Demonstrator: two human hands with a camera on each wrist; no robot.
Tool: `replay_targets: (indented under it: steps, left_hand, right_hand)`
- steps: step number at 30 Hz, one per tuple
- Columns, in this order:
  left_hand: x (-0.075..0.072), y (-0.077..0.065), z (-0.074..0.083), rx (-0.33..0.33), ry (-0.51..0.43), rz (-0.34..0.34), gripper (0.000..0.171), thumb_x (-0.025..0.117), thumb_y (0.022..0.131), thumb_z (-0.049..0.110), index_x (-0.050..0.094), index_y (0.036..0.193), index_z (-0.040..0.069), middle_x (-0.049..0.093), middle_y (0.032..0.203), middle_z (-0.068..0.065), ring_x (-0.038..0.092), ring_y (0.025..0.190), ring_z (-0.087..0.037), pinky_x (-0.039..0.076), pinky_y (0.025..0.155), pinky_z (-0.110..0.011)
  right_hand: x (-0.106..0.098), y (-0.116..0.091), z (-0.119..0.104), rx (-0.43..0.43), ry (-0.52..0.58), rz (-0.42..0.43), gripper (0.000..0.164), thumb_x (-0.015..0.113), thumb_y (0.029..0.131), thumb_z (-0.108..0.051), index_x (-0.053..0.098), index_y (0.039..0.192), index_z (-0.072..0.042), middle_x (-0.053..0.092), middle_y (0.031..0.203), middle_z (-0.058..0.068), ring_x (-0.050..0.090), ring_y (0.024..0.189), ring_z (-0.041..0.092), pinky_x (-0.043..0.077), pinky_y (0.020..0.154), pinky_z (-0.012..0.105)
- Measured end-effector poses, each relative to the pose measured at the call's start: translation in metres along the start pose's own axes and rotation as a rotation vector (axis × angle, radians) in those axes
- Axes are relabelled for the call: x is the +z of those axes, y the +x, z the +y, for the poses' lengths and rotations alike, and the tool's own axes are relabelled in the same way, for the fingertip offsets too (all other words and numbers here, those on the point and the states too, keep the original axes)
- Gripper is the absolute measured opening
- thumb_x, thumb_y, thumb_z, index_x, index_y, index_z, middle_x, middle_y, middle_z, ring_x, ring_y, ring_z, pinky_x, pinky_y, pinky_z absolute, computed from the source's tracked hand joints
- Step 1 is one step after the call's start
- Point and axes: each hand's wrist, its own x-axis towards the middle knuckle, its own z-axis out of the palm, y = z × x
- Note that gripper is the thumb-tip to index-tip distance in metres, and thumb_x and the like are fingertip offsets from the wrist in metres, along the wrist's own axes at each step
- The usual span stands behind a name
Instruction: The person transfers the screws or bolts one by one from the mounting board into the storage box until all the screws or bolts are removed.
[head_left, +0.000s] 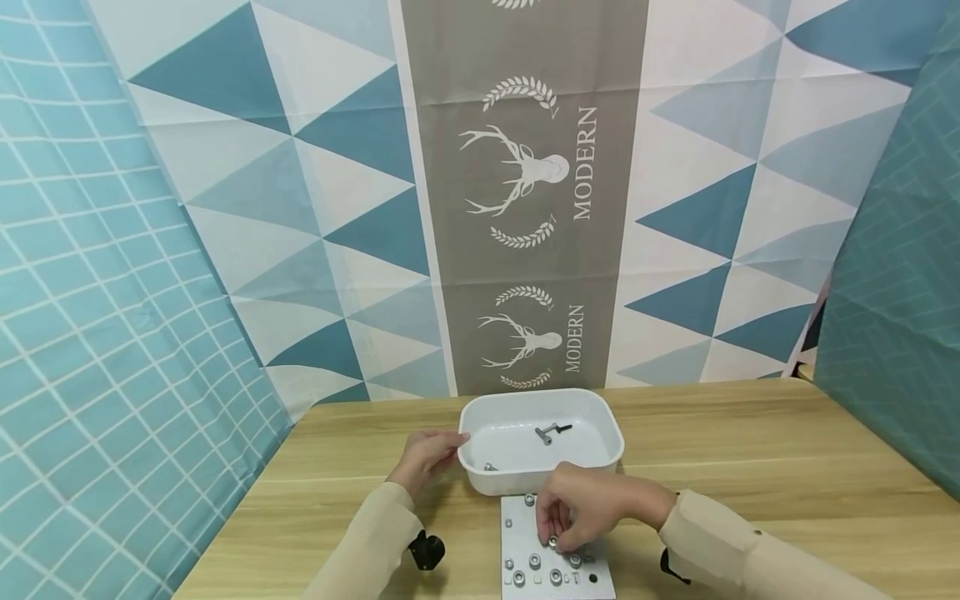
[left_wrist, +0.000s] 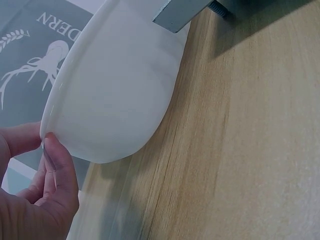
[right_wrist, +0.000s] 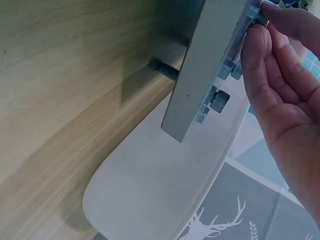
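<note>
My left hand (head_left: 427, 458) pinches the left rim of a white plastic tray (head_left: 517, 482) between thumb and fingers; the left wrist view shows the grip on the tray wall (left_wrist: 110, 100). My right hand (head_left: 588, 504) is over a silver metal plate (head_left: 521, 537) in front of the tray. Its thumb and fingers pinch the round head of a bolt (head_left: 553, 542) at the plate's face, also seen in the right wrist view as a bolt head (right_wrist: 261, 19). Several other bolts (head_left: 535, 561) stand in the plate, and a threaded shank (right_wrist: 167, 70) sticks out below it.
Inside the tray lie a few loose bolts (head_left: 546, 436) and a small metal piece (head_left: 490, 467) near its left end. The wooden table (head_left: 712, 450) meets a patterned curtain (head_left: 525, 250) behind, with blue cloth (head_left: 112, 317) to the left and green cloth (head_left: 892, 292) to the right.
</note>
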Motion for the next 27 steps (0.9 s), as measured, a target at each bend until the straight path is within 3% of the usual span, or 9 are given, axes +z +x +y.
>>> replay_targets:
  steps: [18, 27]
  left_hand:
    - [0.0009, 0.0005, 0.0013, -0.009, -0.037, -0.002, 0.035, 0.075, 0.083, 0.008, 0.065, 0.111, -0.012, 0.069, 0.088, -0.009, 0.061, 0.071, -0.010, 0.054, 0.066, -0.018]
    - [0.0007, 0.0016, 0.0020, -0.021, -0.038, 0.015, 0.036, 0.074, 0.083, 0.008, 0.065, 0.112, -0.011, 0.064, 0.085, -0.004, 0.059, 0.071, -0.009, 0.056, 0.073, -0.020]
  right_hand:
    - [-0.0001, 0.0014, 0.0030, -0.008, 0.005, 0.024, 0.013, 0.073, 0.074, 0.000, 0.072, 0.079, -0.011, 0.067, 0.068, -0.007, 0.050, 0.060, -0.013, 0.051, 0.057, 0.010]
    - [-0.0026, 0.0021, 0.0046, -0.023, 0.029, 0.044, 0.013, 0.071, 0.073, 0.001, 0.072, 0.079, -0.011, 0.066, 0.068, -0.007, 0.050, 0.061, -0.013, 0.053, 0.058, 0.012]
